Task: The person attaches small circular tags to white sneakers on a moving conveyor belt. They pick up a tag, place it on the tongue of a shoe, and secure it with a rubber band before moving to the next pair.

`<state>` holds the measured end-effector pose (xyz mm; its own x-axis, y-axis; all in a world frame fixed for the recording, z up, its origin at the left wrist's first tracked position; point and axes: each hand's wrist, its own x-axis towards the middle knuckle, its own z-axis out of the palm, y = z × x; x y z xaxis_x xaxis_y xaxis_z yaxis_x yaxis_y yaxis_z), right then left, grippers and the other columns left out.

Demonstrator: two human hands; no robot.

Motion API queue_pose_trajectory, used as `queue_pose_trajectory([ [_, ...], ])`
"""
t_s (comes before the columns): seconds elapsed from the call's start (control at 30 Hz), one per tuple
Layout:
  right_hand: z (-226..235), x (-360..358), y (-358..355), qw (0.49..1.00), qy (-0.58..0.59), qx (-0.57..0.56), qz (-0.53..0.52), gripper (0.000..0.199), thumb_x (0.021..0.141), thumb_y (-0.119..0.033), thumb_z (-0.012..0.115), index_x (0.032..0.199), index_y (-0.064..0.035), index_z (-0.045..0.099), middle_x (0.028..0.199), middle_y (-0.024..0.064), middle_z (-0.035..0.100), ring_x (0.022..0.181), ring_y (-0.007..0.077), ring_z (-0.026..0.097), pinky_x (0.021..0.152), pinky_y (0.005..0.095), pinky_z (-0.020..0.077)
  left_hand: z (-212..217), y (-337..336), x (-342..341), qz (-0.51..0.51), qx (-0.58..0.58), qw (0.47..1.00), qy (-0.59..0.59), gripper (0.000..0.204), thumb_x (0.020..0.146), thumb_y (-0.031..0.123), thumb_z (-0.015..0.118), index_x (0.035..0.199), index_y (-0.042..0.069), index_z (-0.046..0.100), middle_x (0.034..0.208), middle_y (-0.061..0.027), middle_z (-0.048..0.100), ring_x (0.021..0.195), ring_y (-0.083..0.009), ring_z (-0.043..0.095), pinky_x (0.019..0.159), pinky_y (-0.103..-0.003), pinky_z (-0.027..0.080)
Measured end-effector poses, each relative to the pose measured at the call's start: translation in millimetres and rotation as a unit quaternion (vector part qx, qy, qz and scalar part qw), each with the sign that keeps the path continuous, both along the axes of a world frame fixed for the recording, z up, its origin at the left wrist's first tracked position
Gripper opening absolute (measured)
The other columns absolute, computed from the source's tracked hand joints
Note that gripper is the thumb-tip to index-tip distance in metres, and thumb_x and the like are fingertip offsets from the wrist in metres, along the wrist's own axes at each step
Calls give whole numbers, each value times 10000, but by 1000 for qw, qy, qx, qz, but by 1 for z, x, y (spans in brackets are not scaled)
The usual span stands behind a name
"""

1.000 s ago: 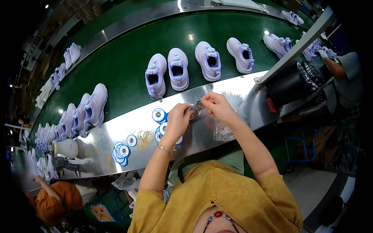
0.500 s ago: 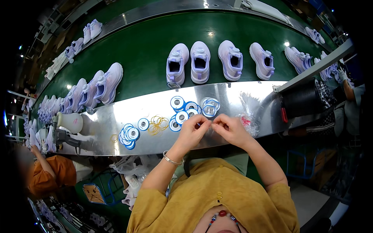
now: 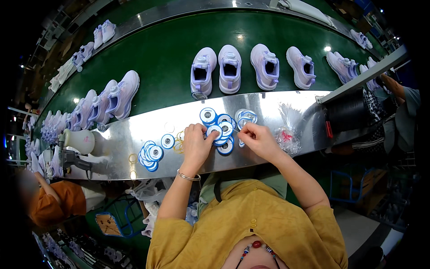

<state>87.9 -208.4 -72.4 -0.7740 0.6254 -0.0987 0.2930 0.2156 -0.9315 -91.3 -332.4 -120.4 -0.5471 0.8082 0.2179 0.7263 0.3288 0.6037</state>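
My left hand [image 3: 197, 144] is at the left side of a pile of round blue-rimmed tags [image 3: 208, 115]. Its thumb presses on one white-centred tag [image 3: 214, 130], which its curled fingers partly hide. To the right of the pile, my right hand [image 3: 256, 140] is closed in a pinch on a thin pale strand [image 3: 236, 131] that points toward the tags. Just beyond that hand lies a small stack of clear-wrapped round tags [image 3: 247, 116]. Yellow rubber bands [image 3: 178, 144] lie beside my left hand, partly covered by it.
Lavender sneakers [image 3: 230, 71] stand on the green conveyor belt [image 3: 165, 67] behind the metal ledge [image 3: 148, 127]. More tags [image 3: 151, 153] lie left. A bundle of clear plastic strands [image 3: 289, 134] lies right, near a metal bar [image 3: 365, 74]. A co-worker in an orange top [image 3: 58, 201] is at left.
My hands, close together before, have moved apart. The left has gone left and down onto the tags; the right has stayed near its place. Some tags in the pile have shifted.
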Motion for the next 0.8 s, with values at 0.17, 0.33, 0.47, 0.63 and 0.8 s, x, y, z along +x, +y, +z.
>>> queue_pose_trajectory([
  [0.17, -7, -2, 1, 1000, -11, 6, -5, 131, 872, -109, 631, 825, 10, 602, 653, 5, 560, 599, 54, 487, 541, 231, 392, -3, 2, -5, 42, 12, 968, -248, 254, 765, 134, 765, 856, 2, 568, 727, -56, 595, 653, -126, 549, 566, -258, 448],
  [0.33, -8, -12, 2, 1000, 1, -3, -4, 132, 875, -120, 631, 833, 4, 613, 656, -2, 563, 600, 54, 487, 545, 231, 395, 5, 8, -12, 57, 52, 941, -329, 199, 794, 70, 723, 908, -3, 578, 697, -50, 613, 644, -82, 547, 573, -228, 458],
  [0.47, -6, -21, 2, 1000, 8, -2, -15, 151, 856, -138, 632, 845, 12, 618, 628, 102, 592, 557, 155, 558, 554, 298, 440, -1, 11, -17, 43, 56, 965, -251, 198, 798, 83, 717, 923, -4, 590, 699, -50, 607, 600, -125, 544, 548, -254, 436],
  [0.63, 6, -13, 4, 998, 13, 59, -21, 145, 861, -135, 632, 832, 7, 620, 604, 71, 560, 543, 119, 520, 521, 279, 411, 24, 18, 5, 14, 101, 939, -329, 194, 810, 95, 717, 943, -9, 623, 724, -34, 624, 614, -97, 530, 557, -238, 436],
  [0.8, 32, 10, 11, 995, 59, 68, -43, 141, 856, -125, 634, 816, 9, 615, 586, 69, 549, 510, 113, 498, 497, 284, 400, 59, 32, 52, 25, 120, 913, -389, 169, 826, 117, 726, 926, 0, 656, 761, 1, 628, 632, -50, 513, 555, -187, 418],
])
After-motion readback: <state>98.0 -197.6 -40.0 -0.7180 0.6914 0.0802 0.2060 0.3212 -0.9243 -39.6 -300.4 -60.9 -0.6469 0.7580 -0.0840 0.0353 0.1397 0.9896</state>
